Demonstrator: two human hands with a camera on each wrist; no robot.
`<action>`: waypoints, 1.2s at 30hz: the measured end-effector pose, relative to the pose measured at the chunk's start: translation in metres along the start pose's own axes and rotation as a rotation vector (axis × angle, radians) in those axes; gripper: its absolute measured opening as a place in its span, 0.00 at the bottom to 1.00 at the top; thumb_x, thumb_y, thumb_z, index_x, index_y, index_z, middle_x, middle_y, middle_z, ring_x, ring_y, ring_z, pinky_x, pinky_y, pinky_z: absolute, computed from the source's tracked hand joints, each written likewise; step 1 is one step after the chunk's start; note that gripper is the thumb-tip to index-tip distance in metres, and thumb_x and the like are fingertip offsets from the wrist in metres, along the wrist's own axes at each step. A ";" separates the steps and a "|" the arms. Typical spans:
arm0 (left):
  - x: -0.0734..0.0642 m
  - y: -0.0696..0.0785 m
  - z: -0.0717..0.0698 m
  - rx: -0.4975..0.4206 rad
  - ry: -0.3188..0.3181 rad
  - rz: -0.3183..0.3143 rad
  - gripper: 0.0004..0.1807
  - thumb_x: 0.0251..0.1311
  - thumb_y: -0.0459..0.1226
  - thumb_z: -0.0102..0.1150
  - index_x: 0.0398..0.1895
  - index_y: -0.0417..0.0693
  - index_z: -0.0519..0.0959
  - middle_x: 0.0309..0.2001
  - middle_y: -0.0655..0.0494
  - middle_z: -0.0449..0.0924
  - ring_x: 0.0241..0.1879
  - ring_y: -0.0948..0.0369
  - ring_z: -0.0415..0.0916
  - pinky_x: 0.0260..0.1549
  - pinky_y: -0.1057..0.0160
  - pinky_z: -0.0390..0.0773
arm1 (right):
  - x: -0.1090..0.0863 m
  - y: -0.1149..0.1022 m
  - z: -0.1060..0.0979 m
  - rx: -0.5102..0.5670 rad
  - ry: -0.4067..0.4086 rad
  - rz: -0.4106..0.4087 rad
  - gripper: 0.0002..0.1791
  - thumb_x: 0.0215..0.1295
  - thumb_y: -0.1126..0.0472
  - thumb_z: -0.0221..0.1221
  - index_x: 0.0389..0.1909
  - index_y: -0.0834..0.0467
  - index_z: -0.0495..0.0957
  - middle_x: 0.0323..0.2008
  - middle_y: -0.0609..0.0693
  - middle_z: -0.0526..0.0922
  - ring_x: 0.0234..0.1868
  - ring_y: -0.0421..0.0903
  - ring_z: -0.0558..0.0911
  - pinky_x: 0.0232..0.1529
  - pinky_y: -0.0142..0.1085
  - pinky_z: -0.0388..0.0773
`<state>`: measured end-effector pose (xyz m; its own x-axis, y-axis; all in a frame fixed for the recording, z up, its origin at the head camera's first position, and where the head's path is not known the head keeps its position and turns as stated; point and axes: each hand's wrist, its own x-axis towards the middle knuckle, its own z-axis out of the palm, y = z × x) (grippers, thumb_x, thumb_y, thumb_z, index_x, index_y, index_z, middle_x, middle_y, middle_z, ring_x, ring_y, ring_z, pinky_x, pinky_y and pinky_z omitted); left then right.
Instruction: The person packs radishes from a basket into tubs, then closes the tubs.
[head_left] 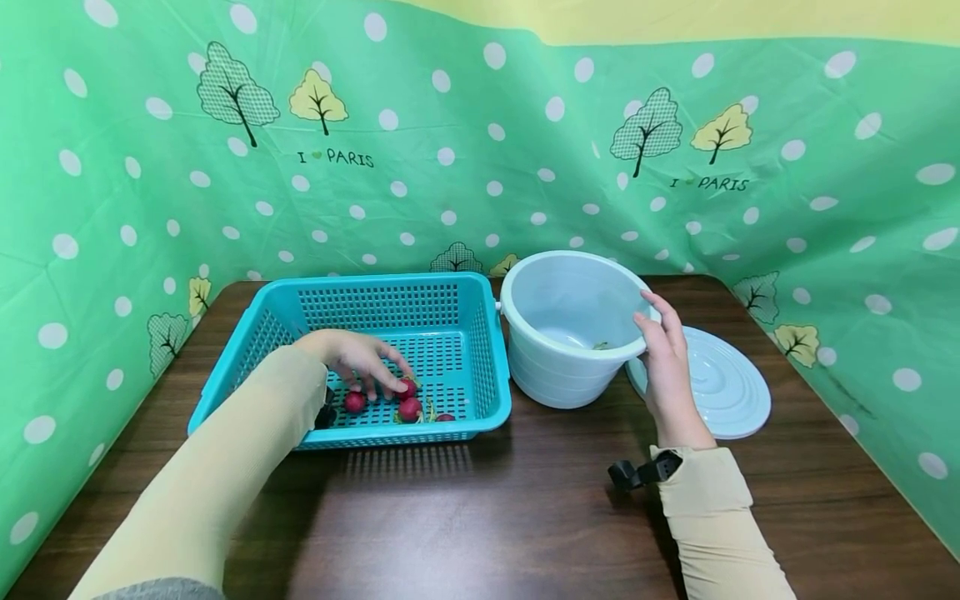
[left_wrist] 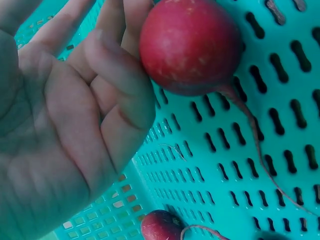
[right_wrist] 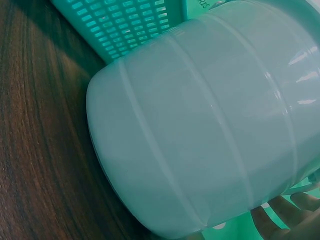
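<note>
My left hand [head_left: 360,360] reaches into a turquoise perforated basket [head_left: 498,400], fingers spread and loosely bent over several red radishes. Its fingertips are at one radish [head_left: 406,388]; a firm hold on it does not show. In the left wrist view, a radish [left_wrist: 190,47] with a long thin root lies against the fingers' side, and a smaller-looking one [left_wrist: 161,226] is below. My right hand [head_left: 666,367] holds the near right rim of a pale blue bucket [head_left: 562,379], thumb over the rim and other fingers [right_wrist: 267,222] outside. A bit of green [head_left: 600,345] shows inside the bucket.
A pale blue round lid [head_left: 723,383] lies on the dark wooden table [head_left: 480,517], right of the bucket and partly behind the right hand. The basket stands close to the bucket's left. Green dotted cloth [head_left: 450,125] hangs behind and at both sides.
</note>
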<state>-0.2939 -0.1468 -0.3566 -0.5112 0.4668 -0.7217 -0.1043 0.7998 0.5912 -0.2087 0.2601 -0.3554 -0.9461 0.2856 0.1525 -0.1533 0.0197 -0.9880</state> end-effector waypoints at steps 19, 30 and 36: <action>0.004 0.010 0.005 0.078 -0.002 0.015 0.21 0.63 0.47 0.65 0.56 0.54 0.76 0.43 0.52 0.84 0.32 0.59 0.76 0.29 0.64 0.71 | -0.001 0.000 -0.001 -0.009 -0.003 0.005 0.27 0.75 0.52 0.48 0.73 0.47 0.61 0.73 0.49 0.56 0.66 0.47 0.65 0.62 0.41 0.61; 0.000 0.009 0.004 0.069 -0.015 0.023 0.21 0.63 0.47 0.64 0.56 0.54 0.76 0.45 0.51 0.83 0.32 0.59 0.74 0.30 0.64 0.71 | -0.002 0.000 0.000 -0.023 -0.003 0.000 0.27 0.75 0.52 0.47 0.73 0.47 0.61 0.74 0.49 0.57 0.65 0.47 0.65 0.60 0.39 0.62; -0.002 0.012 0.004 0.071 -0.014 0.014 0.21 0.63 0.47 0.65 0.56 0.54 0.76 0.45 0.51 0.83 0.32 0.58 0.74 0.31 0.63 0.71 | -0.002 0.000 0.000 -0.017 -0.004 -0.006 0.27 0.75 0.52 0.47 0.73 0.47 0.61 0.74 0.49 0.57 0.66 0.48 0.64 0.61 0.39 0.61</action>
<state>-0.2908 -0.1367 -0.3502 -0.4999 0.4834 -0.7186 -0.0357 0.8176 0.5748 -0.2069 0.2600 -0.3560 -0.9463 0.2819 0.1580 -0.1536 0.0379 -0.9874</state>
